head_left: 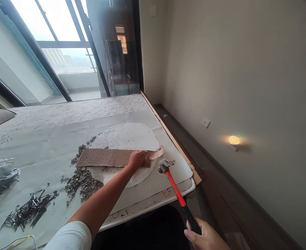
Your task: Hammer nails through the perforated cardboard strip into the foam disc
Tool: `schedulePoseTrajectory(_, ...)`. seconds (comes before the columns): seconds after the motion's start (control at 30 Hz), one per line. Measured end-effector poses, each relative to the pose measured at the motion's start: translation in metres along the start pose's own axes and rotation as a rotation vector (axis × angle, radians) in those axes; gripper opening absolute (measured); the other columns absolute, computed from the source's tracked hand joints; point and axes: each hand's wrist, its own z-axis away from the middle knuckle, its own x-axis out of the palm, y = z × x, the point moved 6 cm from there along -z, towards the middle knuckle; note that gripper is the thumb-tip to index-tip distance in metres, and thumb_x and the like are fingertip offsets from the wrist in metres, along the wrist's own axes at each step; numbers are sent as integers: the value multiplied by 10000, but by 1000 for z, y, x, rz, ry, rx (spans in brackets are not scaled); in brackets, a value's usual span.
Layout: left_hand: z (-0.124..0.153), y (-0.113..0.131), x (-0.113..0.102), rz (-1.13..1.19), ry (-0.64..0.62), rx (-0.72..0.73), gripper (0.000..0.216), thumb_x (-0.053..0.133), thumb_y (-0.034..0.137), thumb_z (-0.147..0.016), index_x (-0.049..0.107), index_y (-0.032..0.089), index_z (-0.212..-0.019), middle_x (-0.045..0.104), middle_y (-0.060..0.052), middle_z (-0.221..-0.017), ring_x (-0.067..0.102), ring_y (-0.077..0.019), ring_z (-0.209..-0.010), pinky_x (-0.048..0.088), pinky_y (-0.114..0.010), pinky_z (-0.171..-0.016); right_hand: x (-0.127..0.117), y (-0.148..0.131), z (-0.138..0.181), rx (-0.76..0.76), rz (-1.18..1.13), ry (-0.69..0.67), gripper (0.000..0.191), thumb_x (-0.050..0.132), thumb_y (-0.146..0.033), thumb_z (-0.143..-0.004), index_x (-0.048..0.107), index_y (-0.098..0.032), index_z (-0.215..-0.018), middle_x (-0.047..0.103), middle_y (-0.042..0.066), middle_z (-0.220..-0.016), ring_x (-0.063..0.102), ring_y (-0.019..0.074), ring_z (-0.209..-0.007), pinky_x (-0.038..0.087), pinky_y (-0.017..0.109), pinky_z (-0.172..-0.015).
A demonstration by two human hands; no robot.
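My left hand [136,159] is closed over the right part of a brown board [106,158] dotted with rows of small holes. Its fingertips point away from me, and whatever they pinch is too small or hidden to make out. The board lies flat across a round white foam-like piece [128,135]. Beside the hand, a torn pale strip [156,152] curls up at the board's right end. My right hand [205,236] grips the black handle end of a claw hammer [177,189] with a red shaft. The hammer's head is raised at the table's right edge, apart from the board.
Grey rubble [81,182] lies around the board's left end. A heap of dark nails [28,210] is at the front left, near a clear plastic bag [2,177]. The sheet-covered table [51,139] has a wooden edge strip [168,128] along the right, near a wall with a lit lamp [234,140].
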Motion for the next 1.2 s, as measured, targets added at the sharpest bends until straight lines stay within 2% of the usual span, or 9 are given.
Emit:
schedulePoseTrajectory(0.1,1,3,-1,-51,-36,-26,350,409,338,-891,637,184,-675,611,-62,-637,549,-187,-667,334,-285,-625,0,-4,0,67,-6,-20,429,585,-593,-702,403,-208,-759,231,-110,-484,160,44,-406,173,196,-401)
schedulePoseTrajectory(0.2,1,4,1,-104,-72,-20,336,404,312,-899,666,167,-746,645,-70,-694,570,-187,-682,343,-283,-624,1,-6,-5,115,4,-57,444,571,-610,-697,382,-219,-787,237,-127,-437,168,40,-348,179,188,-362)
schedulePoseTrajectory(0.33,-1,2,8,-158,-98,-19,367,386,315,-902,689,147,-779,665,-90,-735,588,-197,-693,347,-285,-614,-1,-21,-19,57,29,-14,454,516,-642,-693,353,-232,-800,233,-146,-367,179,56,-286,191,189,-301)
schedulePoseTrajectory(0.57,1,6,8,-19,-89,13,350,421,264,-850,707,140,-692,682,-86,-738,591,-196,-725,364,-284,-678,0,-66,-47,3,139,-8,373,536,-543,-706,348,-230,-783,264,-145,-400,244,54,-276,220,186,-304)
schedulePoseTrajectory(0.73,3,-2,5,49,-40,4,335,430,318,-834,706,180,-703,681,-62,-736,585,-184,-729,374,-272,-688,1,-91,-60,-54,161,18,356,538,-524,-707,354,-230,-786,258,-146,-404,252,57,-283,227,190,-307)
schedulePoseTrajectory(0.9,4,-9,3,93,20,26,264,464,281,-777,684,180,-670,672,-64,-691,578,-182,-685,375,-267,-642,7,-105,-65,-96,174,-20,376,555,-534,-688,341,-236,-767,256,-150,-388,253,60,-277,240,193,-297)
schedulePoseTrajectory(1.03,4,-17,-3,272,103,-55,258,439,180,-725,694,185,-763,705,-46,-791,593,-165,-731,399,-252,-679,16,-113,-66,-131,158,-30,354,550,-507,-696,328,-237,-754,246,-155,-362,220,56,-267,222,195,-281)
schedulePoseTrajectory(1.1,3,-19,-3,310,99,-66,274,427,174,-723,696,191,-775,710,-38,-813,595,-160,-738,403,-248,-685,20,-115,-67,-131,181,-44,328,553,-477,-714,339,-233,-755,247,-154,-354,227,54,-271,218,196,-294)
schedulePoseTrajectory(1.2,3,-17,0,256,61,-26,249,441,196,-729,689,193,-706,691,-39,-739,577,-161,-692,382,-246,-633,24,-114,-70,-112,207,-69,322,560,-468,-718,345,-230,-746,257,-151,-347,235,54,-273,213,200,-305)
